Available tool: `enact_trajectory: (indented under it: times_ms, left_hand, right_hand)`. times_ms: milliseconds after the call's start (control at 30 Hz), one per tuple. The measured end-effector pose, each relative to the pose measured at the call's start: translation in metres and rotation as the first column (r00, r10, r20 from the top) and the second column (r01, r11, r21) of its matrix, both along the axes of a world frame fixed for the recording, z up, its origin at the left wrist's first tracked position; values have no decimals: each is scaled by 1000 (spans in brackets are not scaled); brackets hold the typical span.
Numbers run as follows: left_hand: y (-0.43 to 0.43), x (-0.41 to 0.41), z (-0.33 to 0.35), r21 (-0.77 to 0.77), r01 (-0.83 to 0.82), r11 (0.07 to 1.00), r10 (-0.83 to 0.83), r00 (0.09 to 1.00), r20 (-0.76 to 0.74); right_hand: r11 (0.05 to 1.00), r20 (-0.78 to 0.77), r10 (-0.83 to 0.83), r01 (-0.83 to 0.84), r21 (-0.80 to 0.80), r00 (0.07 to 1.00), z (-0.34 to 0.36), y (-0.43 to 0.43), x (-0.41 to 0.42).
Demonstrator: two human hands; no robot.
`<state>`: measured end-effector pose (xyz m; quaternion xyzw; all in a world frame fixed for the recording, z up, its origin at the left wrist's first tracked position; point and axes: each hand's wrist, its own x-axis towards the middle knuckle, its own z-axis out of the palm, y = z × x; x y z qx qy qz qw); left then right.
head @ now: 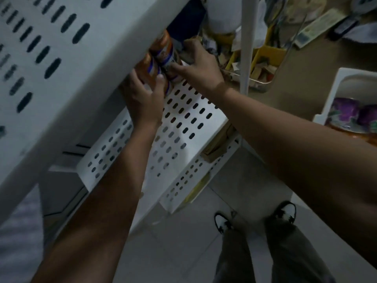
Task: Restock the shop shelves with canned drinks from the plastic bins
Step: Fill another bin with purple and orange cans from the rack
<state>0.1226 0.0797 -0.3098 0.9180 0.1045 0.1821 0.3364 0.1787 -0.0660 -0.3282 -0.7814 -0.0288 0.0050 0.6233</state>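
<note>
Just orange cans (152,68), labels (165,55) blurred

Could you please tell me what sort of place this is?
Most likely a small shop or its stockroom: white perforated metal shelves, orange cans on one, and a white plastic bin holding purple cans nearby.

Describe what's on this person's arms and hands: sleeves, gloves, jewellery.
The left forearm and right forearm are bare as far as the frame shows; no sleeve is visible. The left hand and right hand wear no gloves, and no watch, bracelet or ring shows.
</note>
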Motion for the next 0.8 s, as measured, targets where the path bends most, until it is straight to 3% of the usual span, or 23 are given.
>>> enact_trajectory:
  times_ms: [100, 233, 300, 467, 600, 800]
  left_hand:
    - [7, 25, -13, -44, -22, 999, 23, 999, 32]
    - [14, 52, -21, -200, -2, 980, -16, 996, -89]
    - [17, 57, -24, -220, -24, 975, 4, 996, -92]
    - [23, 45, -18, -193, -17, 981, 8, 999, -49]
    - [13, 3, 0, -204, 14, 979, -27, 998, -63]
    - [-19, -67, 28, -254, 120, 960, -137, 989, -47]
  right_hand:
    - [1000, 4, 24, -24, -20, 1000, -10, 6, 31]
    - [984, -107, 175, -176, 5, 979, -16, 20, 69]
    - [976, -89, 213, -216, -29, 973, -21, 27, 77]
    - [986, 30, 129, -125, -110, 991, -21, 32, 60]
    - [996, 27, 63, -65, 58, 998, -11, 15, 13]
    - [997, -27, -47, 49, 57, 999, 19, -40, -80]
